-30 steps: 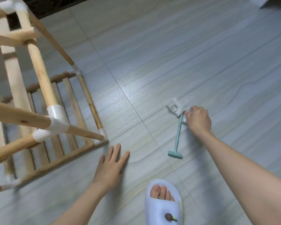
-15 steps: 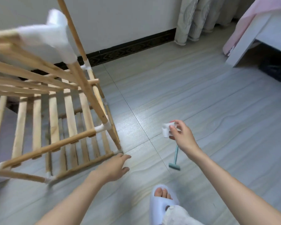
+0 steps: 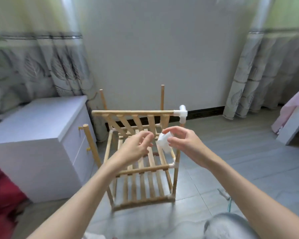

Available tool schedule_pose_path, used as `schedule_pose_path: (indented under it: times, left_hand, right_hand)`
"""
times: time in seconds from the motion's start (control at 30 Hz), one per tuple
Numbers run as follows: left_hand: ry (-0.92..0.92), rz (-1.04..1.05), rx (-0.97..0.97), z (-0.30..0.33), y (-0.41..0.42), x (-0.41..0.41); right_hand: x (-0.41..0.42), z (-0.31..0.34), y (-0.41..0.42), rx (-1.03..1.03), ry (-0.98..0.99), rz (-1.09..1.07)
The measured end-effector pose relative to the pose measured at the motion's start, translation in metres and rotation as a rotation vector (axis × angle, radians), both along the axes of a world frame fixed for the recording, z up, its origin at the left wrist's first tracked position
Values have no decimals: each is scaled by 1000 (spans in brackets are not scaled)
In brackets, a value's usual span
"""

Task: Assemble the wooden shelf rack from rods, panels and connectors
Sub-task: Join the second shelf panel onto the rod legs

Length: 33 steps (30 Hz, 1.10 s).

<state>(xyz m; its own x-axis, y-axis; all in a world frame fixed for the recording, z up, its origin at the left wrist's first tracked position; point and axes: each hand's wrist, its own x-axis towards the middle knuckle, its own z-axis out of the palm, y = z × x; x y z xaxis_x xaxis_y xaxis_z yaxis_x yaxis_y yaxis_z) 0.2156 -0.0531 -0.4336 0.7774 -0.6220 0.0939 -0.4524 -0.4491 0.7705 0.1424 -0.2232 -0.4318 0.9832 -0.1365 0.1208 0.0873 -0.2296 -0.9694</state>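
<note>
Since half a second ago you have lifted both hands off the floor, and the rack [image 3: 141, 157] now stands upright straight ahead. Its top panel carries one fitted connector [image 3: 182, 114] at the right front corner, while three bare rod ends stick up at its left and back. In front of the rack's middle shelf, your right hand [image 3: 185, 144] pinches a loose white connector [image 3: 164, 142] between thumb and fingers; your left hand [image 3: 136, 147], fingers loosely curled and empty, hovers just beside it. You seem to be orienting the piece; next, press its socket onto a bare rod.
</note>
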Motion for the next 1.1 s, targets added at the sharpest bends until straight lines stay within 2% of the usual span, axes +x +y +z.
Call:
schedule_pose_path:
  times: [0.13, 0.3, 0.37, 0.5, 0.6, 0.73, 0.9, 1.1]
  left_hand:
    - [235, 178, -337, 22, 42, 11]
    - [367, 280, -630, 14, 76, 28]
    - [389, 278, -688, 15, 83, 39]
    - [325, 290, -737, 20, 92, 60]
    - [228, 329, -735, 22, 100, 68]
    - [108, 450, -760, 16, 114, 62]
    - [-72, 565, -734, 11, 123, 56]
    - [-87, 520, -658, 10, 125, 54]
  right_hand:
    - [26, 26, 56, -32, -108, 99]
    - [61, 29, 97, 23, -179, 201]
    - [73, 28, 105, 46, -192, 222]
    - [93, 21, 122, 229, -223, 120]
    - [103, 18, 133, 266, -248, 51]
    - [110, 12, 148, 288, -191, 109]
    - [115, 5, 165, 436, -99, 145]
    - [116, 3, 166, 626, -52, 73]
